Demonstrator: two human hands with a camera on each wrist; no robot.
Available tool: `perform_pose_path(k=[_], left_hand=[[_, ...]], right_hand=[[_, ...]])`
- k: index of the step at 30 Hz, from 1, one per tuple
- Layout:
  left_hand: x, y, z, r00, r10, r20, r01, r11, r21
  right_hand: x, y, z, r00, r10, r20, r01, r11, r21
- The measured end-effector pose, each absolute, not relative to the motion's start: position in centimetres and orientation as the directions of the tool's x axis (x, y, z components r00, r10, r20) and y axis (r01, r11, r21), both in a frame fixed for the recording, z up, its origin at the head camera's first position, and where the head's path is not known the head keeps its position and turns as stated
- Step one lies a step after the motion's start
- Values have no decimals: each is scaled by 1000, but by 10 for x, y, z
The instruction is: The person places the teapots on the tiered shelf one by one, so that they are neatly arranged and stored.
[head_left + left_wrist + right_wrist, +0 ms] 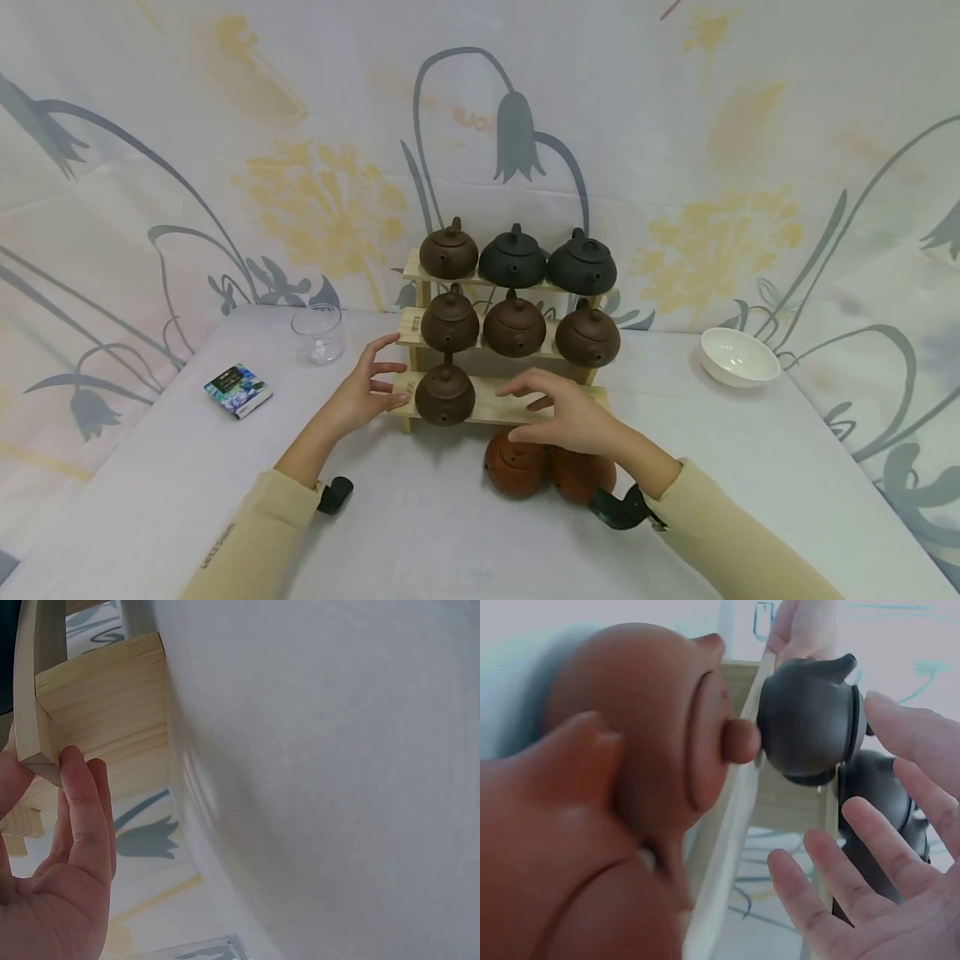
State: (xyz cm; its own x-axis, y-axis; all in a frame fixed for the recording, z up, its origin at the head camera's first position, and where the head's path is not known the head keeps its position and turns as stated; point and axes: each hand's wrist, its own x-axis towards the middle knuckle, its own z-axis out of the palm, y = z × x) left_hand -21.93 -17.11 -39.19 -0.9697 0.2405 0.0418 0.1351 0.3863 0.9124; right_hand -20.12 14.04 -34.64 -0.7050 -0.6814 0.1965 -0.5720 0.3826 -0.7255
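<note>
My left hand (358,402) holds the left end of the lowest board of a three-tier wooden stand (491,406). In the left wrist view, thumb and fingers lie on either side of the wooden board (46,735). Spread and slightly bent, the fingers of my right hand (576,417) hover over two reddish-orange teapots (516,468) in front of the stand, partly covering them; nothing is in its grasp. On the lowest tier, at the left, sits one brown teapot (446,395). The right wrist view shows an orange teapot (637,712) close by.
The middle tier carries three brown teapots (514,327); the top tier has a brown teapot (448,253) and two black ones (513,258). Left of the stand are a clear glass (318,335) and a small book (237,390). A white bowl (739,358) stands at right.
</note>
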Motion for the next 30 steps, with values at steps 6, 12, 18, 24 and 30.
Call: perform_pose_path(k=[6, 12, 18, 24, 30], left_hand=[[-220, -172, -393, -971, 236, 42, 133, 384, 914], [-221, -171, -393, -969, 244, 48, 139, 370, 919], [-221, -171, -394, -969, 241, 44, 133, 364, 922], [-221, -171, -395, -967, 252, 46, 139, 364, 921], [-221, -171, -394, -969, 245, 37, 130, 376, 917]], right_hand=[[-191, 161, -355, -697, -670, 255, -603, 356, -714], [-181, 179, -360, -707, -627, 328, -643, 378, -666], [-173, 198, -365, -743, -586, 324, -611, 394, -687], [-165, 212, -371, -753, -547, 366, -620, 405, -672], [-162, 222, -380, -753, -533, 386, -630, 410, -660]])
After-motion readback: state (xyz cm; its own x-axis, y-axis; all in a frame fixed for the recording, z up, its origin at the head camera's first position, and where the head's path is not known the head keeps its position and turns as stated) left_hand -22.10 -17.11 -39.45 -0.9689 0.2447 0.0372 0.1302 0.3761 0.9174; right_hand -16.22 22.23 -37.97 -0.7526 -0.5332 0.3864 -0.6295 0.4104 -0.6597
